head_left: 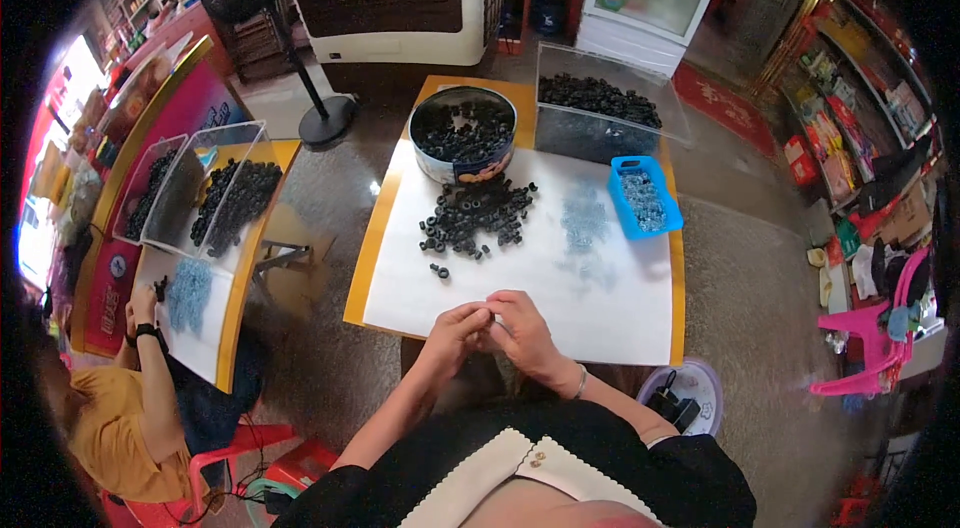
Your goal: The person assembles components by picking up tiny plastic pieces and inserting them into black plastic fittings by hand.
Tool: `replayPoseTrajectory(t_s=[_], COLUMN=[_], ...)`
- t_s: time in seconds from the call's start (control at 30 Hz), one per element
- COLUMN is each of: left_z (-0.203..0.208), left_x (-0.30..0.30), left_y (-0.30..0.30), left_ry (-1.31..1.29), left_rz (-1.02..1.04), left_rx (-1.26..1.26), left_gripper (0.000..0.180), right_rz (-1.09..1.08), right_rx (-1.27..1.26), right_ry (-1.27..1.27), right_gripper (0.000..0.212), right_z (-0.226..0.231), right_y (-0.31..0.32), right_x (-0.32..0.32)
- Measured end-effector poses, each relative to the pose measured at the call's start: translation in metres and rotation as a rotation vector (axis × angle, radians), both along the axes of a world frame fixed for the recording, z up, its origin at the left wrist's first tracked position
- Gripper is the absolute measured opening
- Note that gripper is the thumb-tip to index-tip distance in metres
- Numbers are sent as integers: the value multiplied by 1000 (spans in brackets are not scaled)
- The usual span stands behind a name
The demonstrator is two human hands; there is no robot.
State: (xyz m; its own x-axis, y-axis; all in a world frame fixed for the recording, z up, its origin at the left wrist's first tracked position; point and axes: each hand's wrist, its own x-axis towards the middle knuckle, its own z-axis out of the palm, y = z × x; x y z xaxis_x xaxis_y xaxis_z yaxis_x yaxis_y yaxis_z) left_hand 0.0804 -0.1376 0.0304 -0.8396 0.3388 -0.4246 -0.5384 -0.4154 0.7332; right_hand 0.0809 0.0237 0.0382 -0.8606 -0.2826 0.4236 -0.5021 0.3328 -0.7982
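My left hand (462, 328) and my right hand (522, 330) meet at the near edge of the white-covered table (530, 278), fingers closed together. What they pinch is hidden between the fingertips. Just beyond them lies a loose small black ring-shaped part (440, 271). Behind it spreads a pile of small black parts (475, 218), in front of a round tin (465, 171) holding more of them. Right of the pile, small clear bluish pieces (583, 218) are scattered on the white sheet. A blue plastic basket (618, 218) of similar clear pieces stands at the table's right side.
A clear bin (600, 136) of black parts stands at the back right. To the left, a person in a mustard top (125, 428) works at another table with clear bins (200, 183). A standing fan (328, 118) is beyond. A pale round tub (705, 398) sits by my right.
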Motion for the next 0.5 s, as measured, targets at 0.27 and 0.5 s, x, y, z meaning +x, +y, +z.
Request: replayPoseTrajectory(t_s=[0.27,0.5], left_z=[0,-5], left_x=[-1,-3], left_y=[-3,-3], left_ry=[79,12], left_rz=[-69,-7], left_rx=[-51,98], left_gripper=[26,25], right_rz=[-29,-48], right_rx=[19,14], right_ry=[76,116], right_gripper=[27,26], right_z=[5,16], right_y=[5,5], right_x=[-1,-3])
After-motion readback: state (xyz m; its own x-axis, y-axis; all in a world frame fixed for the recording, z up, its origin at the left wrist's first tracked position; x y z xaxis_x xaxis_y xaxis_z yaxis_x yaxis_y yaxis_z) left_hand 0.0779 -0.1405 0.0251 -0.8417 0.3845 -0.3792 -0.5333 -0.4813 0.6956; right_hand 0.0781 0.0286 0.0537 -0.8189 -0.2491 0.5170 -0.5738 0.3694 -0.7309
